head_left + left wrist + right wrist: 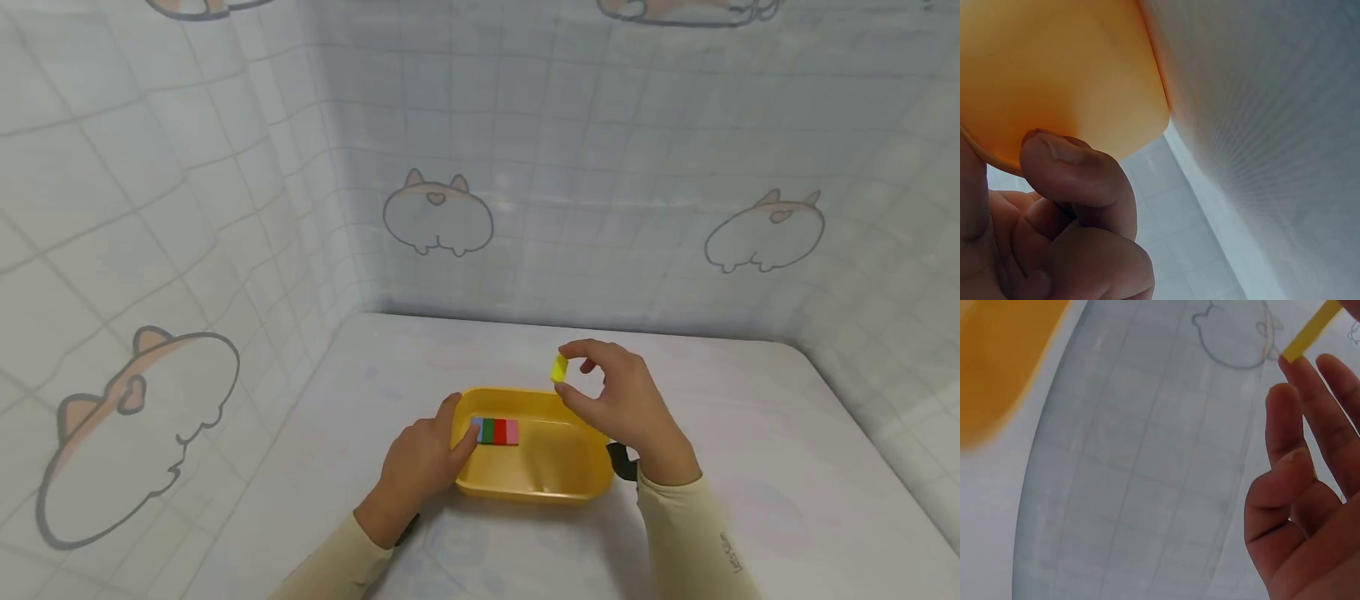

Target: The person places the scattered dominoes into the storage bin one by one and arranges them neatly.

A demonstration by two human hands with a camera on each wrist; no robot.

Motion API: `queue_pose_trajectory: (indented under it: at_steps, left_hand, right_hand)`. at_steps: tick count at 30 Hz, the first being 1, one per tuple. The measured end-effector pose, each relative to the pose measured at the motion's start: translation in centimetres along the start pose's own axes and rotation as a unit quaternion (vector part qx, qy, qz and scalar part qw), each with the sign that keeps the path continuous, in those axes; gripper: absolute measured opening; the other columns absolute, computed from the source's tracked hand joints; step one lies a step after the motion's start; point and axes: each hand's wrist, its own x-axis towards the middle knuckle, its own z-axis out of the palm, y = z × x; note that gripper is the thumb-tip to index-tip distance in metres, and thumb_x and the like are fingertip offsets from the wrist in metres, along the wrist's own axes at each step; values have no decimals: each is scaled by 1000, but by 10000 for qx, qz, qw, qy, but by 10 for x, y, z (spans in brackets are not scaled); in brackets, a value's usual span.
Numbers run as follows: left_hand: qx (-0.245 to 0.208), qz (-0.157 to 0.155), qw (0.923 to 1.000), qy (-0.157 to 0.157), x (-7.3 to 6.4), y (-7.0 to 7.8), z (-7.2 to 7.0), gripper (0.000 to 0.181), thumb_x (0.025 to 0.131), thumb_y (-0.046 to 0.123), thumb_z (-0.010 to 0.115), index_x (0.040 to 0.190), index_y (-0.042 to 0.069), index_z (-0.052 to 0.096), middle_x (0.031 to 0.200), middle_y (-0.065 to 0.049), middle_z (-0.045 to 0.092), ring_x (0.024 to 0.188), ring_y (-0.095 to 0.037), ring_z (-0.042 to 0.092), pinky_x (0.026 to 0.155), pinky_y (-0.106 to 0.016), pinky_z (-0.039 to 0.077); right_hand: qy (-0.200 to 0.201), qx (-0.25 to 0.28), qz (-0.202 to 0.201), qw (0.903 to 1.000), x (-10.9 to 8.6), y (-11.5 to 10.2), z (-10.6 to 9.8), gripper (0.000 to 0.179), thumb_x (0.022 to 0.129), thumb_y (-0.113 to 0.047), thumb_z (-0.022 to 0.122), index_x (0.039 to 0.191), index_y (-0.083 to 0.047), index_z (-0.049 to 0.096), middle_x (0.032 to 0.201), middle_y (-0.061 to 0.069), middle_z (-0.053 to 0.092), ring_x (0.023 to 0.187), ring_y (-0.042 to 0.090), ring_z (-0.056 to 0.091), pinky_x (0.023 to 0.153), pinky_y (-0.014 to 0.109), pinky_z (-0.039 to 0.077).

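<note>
A shallow yellow plastic tray [570,462] sits on the table in front of me. My left hand [422,457] grips its left side, thumb reaching inside over the rim. The left wrist view has curled fingers [1079,172] against the tray's outer wall. Inside, a blue block [477,427], a green block [488,431], a red block [500,432] and a pink block [512,432] lie in a row; the left thumb partly covers the blue one. Above the tray's far right corner, my right hand [626,396] pinches a thin yellow block [559,367] between thumb and index finger.
The tray stands on a pale, white-covered table [750,433]. Behind and at the sides hang white gridded sheets [600,225] printed with cartoon animals. Dark bands [622,461] are worn at the wrists.
</note>
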Motion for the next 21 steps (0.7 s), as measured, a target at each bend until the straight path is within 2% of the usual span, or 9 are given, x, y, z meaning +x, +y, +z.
queue_pose_trajectory:
  at_steps: [8, 12, 15, 21]
  left_hand:
    - [0, -12, 10000, 4, 3, 1, 1, 68, 105, 60, 53, 152, 10, 50, 75, -3, 62, 59, -16, 54, 57, -40, 54]
    - [-46, -56, 9999, -130, 4, 2, 1, 70, 105, 61, 51, 153, 11, 48, 75, -2, 61, 60, -16, 54, 60, -41, 56]
    - [-76, -86, 9997, -220, 3, 4, 1, 71, 105, 62, 50, 154, 10, 47, 74, -1, 59, 60, -16, 54, 61, -40, 56]
    - [-69, -26, 10000, -66, 3, 5, -1, 69, 105, 60, 53, 153, 10, 49, 71, 0, 58, 57, -15, 52, 57, -39, 54]
  right_hand:
    - [-23, 114, -372, 9992, 18, -3, 27, 41, 91, -26, 83, 128, -15, 71, 123, -5, 71, 93, 16, 62, 79, 41, 53]
    - [-149, 138, -312, 9993, 24, 1, 40, 41, 91, -27, 83, 129, -17, 70, 121, -5, 71, 94, 19, 63, 78, 42, 53]
    - [-309, 52, -209, 9993, 24, 4, 48, 42, 90, -28, 83, 129, -18, 71, 119, -5, 71, 93, 18, 62, 77, 38, 52]
    - [-588, -157, -46, 9981, 26, 10, 58, 42, 90, -29, 86, 129, -21, 72, 113, -7, 72, 91, 13, 59, 73, 33, 52]
